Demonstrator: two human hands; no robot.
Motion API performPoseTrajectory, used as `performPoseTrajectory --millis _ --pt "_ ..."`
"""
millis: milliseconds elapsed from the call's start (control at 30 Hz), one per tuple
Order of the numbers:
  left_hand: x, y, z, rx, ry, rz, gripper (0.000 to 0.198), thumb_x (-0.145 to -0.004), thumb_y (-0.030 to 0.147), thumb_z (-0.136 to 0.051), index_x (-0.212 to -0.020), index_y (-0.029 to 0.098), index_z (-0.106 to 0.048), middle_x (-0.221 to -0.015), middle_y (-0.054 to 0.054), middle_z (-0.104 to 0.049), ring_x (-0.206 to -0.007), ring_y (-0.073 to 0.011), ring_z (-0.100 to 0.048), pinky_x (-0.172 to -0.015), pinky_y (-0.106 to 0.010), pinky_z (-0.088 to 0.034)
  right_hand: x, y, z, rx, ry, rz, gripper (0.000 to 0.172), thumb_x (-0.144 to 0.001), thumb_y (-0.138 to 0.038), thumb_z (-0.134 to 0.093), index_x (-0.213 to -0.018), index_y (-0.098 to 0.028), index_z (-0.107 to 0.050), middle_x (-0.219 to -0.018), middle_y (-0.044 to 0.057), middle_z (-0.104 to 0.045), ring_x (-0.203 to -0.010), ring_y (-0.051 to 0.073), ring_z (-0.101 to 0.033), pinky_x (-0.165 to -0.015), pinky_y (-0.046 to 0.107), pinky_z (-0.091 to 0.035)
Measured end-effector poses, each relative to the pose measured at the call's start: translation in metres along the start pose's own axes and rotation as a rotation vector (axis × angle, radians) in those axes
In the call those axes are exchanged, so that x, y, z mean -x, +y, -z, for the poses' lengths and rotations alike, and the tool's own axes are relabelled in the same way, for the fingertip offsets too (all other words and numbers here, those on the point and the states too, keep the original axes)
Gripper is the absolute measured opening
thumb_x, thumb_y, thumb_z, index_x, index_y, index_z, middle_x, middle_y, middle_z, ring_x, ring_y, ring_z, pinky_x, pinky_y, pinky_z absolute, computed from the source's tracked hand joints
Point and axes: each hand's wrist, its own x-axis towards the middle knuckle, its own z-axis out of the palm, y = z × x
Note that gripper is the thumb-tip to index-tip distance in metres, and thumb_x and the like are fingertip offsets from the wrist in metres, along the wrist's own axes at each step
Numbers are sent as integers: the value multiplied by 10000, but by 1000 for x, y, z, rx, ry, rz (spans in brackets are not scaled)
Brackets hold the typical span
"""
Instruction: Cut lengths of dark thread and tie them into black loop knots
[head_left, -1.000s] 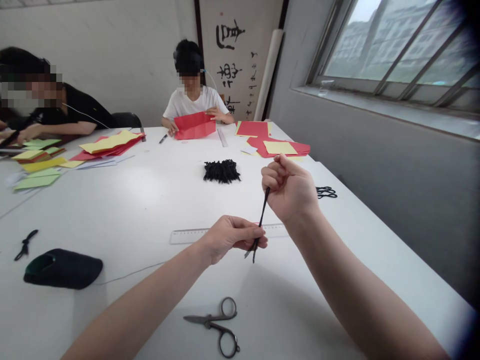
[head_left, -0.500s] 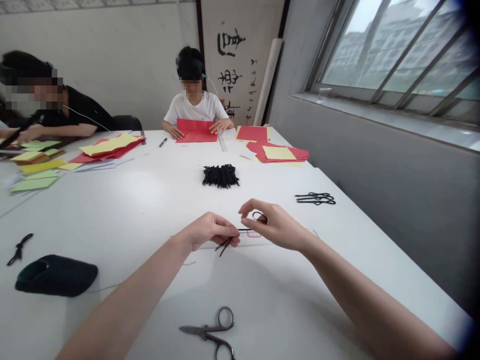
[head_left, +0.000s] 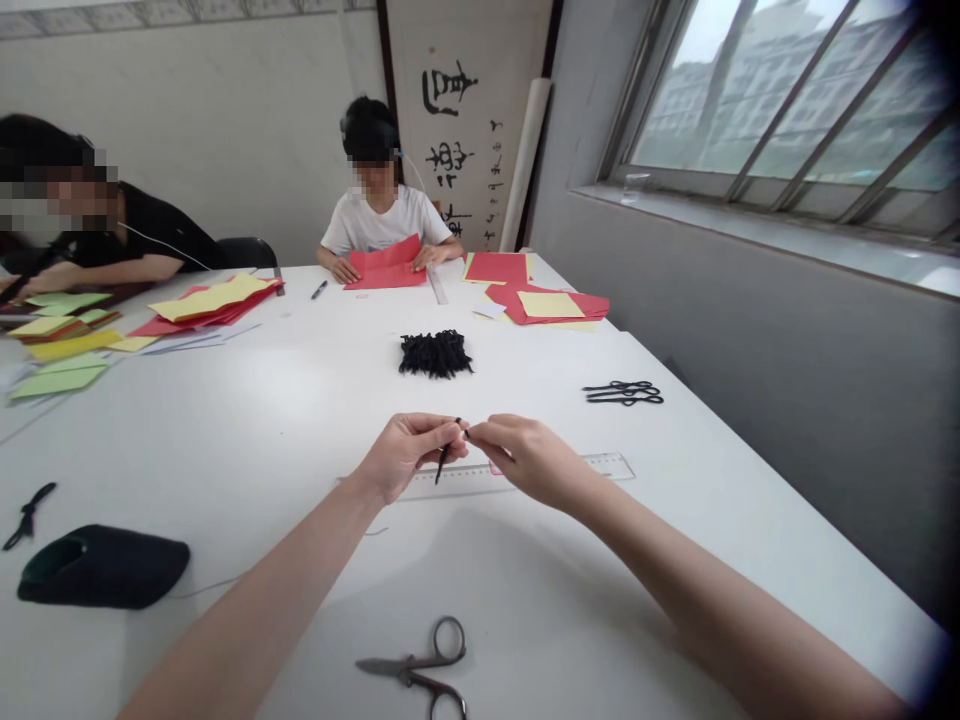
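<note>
Between my two hands is a thin black cord, its tail ends hanging down below my left fingers. My left hand pinches it between thumb and fingers. The fingertips of my right hand are closed on the cord right beside the left thumb; most of the cord there is hidden. Underneath both hands lies a clear ruler on the white table. Several looped black cords lie to the right, and a dense bundle of black cords sits farther ahead.
Open scissors lie near me. A dark thread spool and a knotted black cord are at the left. Across the table, a person in white handles red paper; another person sits at far left. Coloured paper stacks lie there.
My right hand has moved left and closed its fingers on the cord next to my left hand. The cord's loop has left view, and more of the ruler shows.
</note>
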Motion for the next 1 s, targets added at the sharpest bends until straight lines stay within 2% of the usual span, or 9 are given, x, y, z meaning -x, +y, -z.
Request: performPoseTrajectory --millis 100,200,300,367,433,533,700,867,1000 --pt "1 1 3 -254 -33 -173 193 -724 320 -738 -804 146 -760 -722 -69 -716 -704 -169 -648 -696 -299 -521 3 -4 -4 204 -41 149 213 -924 -135 -374 -850 -176 -570 -709 49 -546 -647 147 -449 -560 263 -319" --pt "4 5 6 -589 -70 -389 139 -777 262 -685 -863 183 -761 -792 -65 -735 -739 -187 -667 -664 -298 -523 5 -8 -1 323 -69 180 226 -920 -89 -346 -835 -160 -543 -701 47 -526 -655 150 -445 -544 255 -320" --pt "10 11 3 -930 -72 -542 158 -845 221 -598 -890 209 -749 -814 -42 -730 -724 -169 -655 -650 -291 -504 6 -9 0 331 -60 188 243 -927 -97 -342 -768 -160 -514 -688 45 -511 -649 148 -443 -544 252 -334" --pt "12 13 0 -1034 -63 -571 182 -869 198 -555 -894 207 -735 -824 -33 -723 -735 -162 -644 -671 -291 -493 6 -8 -1 251 -14 153 201 -941 -141 -361 -815 -160 -516 -716 46 -528 -654 144 -466 -568 252 -365" --pt "13 14 -3 -1014 -44 -554 176 -869 186 -545 -878 203 -720 -832 -26 -716 -746 -154 -633 -677 -281 -485 6 -5 -1 120 31 67 116 -939 -190 -407 -962 -161 -517 -792 49 -559 -656 128 -500 -592 248 -401" --pt "12 16 -5 -863 -25 -460 139 -848 211 -570 -838 207 -709 -818 -23 -699 -736 -151 -616 -620 -260 -472 5 -2 -1 -29 47 -22 171 -916 -223 -463 -1078 -182 -504 -883 51 -582 -661 108 -527 -603 236 -424" --pt "7 17 -3 -641 -41 -334 131 -814 281 -609 -806 198 -710 -848 -44 -678 -803 -167 -604 -707 -289 -471 1 -1 -1 -165 90 -77 67 -875 -242 -516 -887 -185 -549 -782 20 -584 -639 104 -480 -596 234 -409" --pt "3 9 -2 -477 -74 -198 148 -782 306 -645 -796 171 -704 -784 -42 -665 -702 -142 -572 -632 -269 -442 -1 0 -2 -301 42 -183 128 -864 -291 -526 -799 -185 -495 -689 -17 -509 -587 89 -432 -557 227 -383" --pt "3 5 -2 -424 24 -170 200 -741 353 -694 -785 159 -722 -704 -51 -671 -671 -152 -578 -606 -270 -440 0 0 0 -376 33 -237 151 -855 -310 -534 -778 -185 -496 -665 -22 -486 -580 90 -414 -532 219 -384"
